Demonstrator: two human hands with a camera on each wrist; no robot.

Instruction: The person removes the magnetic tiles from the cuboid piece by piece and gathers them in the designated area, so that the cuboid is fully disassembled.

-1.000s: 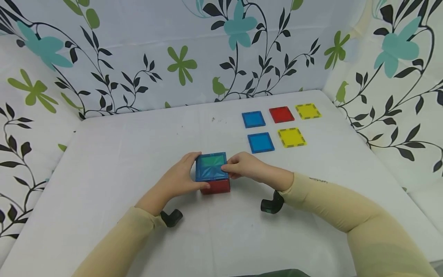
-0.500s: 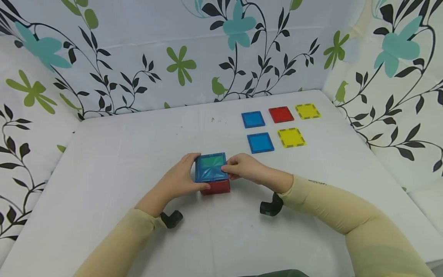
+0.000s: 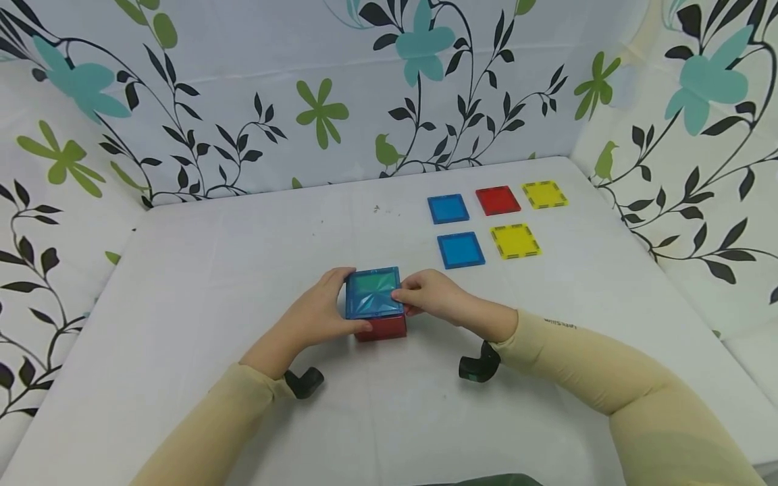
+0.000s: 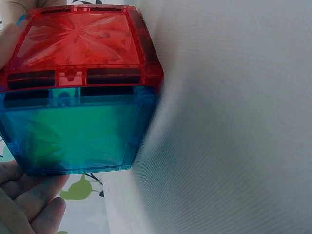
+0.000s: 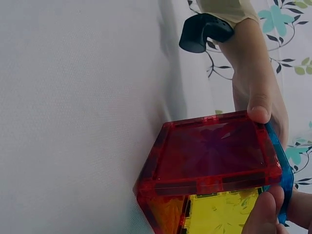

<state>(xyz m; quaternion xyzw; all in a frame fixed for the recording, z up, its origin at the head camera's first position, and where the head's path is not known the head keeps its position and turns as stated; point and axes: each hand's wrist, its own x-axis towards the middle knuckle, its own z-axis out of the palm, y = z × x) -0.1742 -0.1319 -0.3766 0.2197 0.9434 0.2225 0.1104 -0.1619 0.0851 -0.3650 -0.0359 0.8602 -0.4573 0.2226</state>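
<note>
A small box built from see-through magnetic tiles stands before me on the white table. Its top is a blue tile (image 3: pixel 373 291), its front a red tile (image 3: pixel 387 329), and in the left wrist view its side tile (image 4: pixel 80 134) is blue with green showing through. Yellow (image 5: pixel 222 213) shows beneath the red face in the right wrist view. My left hand (image 3: pixel 316 310) grips the box from the left, thumb at the front corner and fingers at the back. My right hand (image 3: pixel 434 293) pinches the right edge of the top tile between thumb and fingers.
At the back right, loose square tiles lie flat: two blue ones (image 3: pixel 448 208), a red one (image 3: pixel 498 200) and two yellow ones (image 3: pixel 515 241). Printed cloth (image 3: pixel 243 88) stands behind the table (image 3: pixel 255 236). A black wrist mount (image 3: pixel 480 364) hangs below my right sleeve.
</note>
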